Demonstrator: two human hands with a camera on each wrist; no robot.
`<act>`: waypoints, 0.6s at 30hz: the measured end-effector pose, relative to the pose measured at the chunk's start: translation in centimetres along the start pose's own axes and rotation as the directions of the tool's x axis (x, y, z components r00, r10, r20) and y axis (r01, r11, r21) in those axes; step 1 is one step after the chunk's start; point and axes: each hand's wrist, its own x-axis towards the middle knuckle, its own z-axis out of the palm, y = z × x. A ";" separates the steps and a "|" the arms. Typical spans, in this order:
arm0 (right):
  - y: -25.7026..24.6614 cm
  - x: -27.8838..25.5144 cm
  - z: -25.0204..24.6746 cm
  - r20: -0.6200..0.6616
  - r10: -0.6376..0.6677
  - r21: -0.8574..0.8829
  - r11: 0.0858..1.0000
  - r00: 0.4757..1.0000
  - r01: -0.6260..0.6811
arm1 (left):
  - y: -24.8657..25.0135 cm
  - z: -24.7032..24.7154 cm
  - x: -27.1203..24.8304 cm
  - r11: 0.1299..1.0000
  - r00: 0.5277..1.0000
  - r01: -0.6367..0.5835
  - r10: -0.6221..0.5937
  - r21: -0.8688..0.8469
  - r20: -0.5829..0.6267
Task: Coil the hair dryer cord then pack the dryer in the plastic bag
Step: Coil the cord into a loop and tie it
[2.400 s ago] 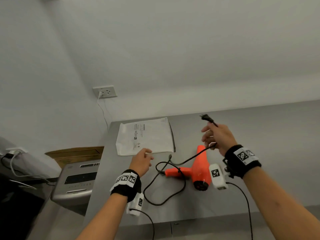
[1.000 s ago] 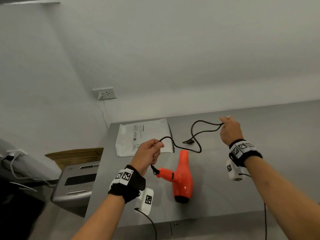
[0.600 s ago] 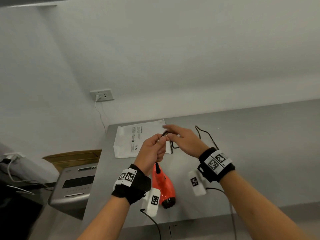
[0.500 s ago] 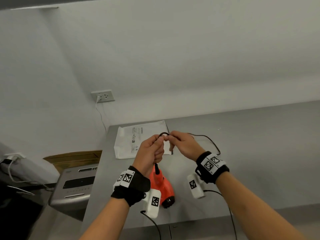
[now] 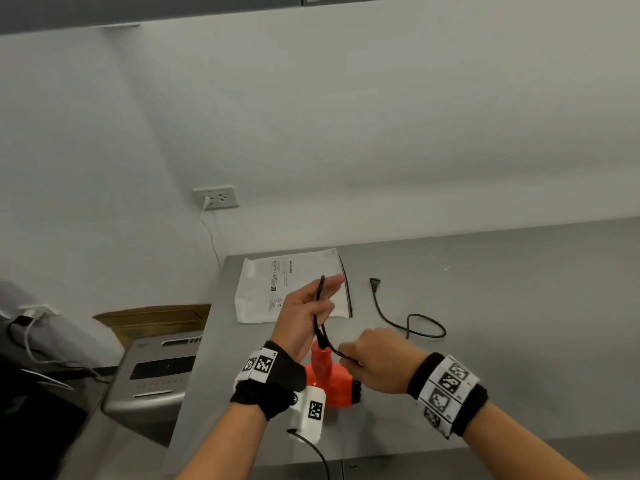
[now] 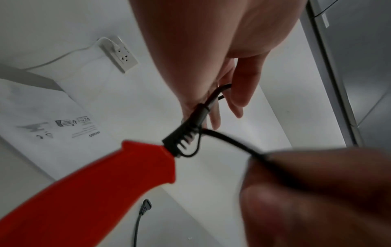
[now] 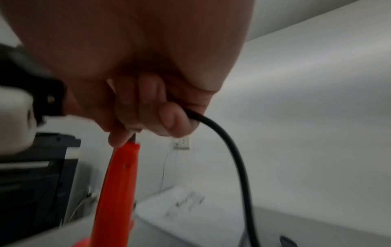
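The orange hair dryer (image 5: 332,386) sits near the table's front edge, its handle (image 6: 105,183) pointing up between my hands. My left hand (image 5: 320,299) holds a loop of the black cord (image 5: 317,317) against its palm, just above the handle. My right hand (image 5: 349,356) pinches the cord (image 7: 232,150) right beside the handle end (image 7: 118,183). The remaining cord (image 5: 426,325) lies looped on the table to the right, ending in the plug (image 5: 374,282). The white plastic bag (image 5: 287,289) lies flat behind my left hand.
The grey table (image 5: 519,341) stretches right. A wall outlet (image 5: 216,196) with a white cable is above the table's back left corner. A grey machine (image 5: 156,372) and a cardboard box (image 5: 156,315) stand left of the table.
My hands were pinching the cord together over the bag's edge. Since then my right hand has slid down along the cord to the dryer handle, leaving a loop in my left hand.
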 end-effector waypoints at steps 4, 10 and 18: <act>0.6 -1.5 -5.5 -0.236 -0.081 -0.130 0.990 0.968 0.051 | 0.4 0.5 -0.2 0.999 0.994 0.028 -0.031 0.027 0.106; 3.1 0.4 -8.0 -0.273 0.034 -0.020 0.999 0.961 -0.041 | 0.3 1.5 -0.8 0.990 0.959 0.065 -0.097 0.127 0.265; 4.1 1.6 -7.4 -0.147 -0.018 0.021 1.000 0.989 0.021 | -0.6 0.8 -1.2 0.966 0.956 0.058 -0.126 0.251 0.267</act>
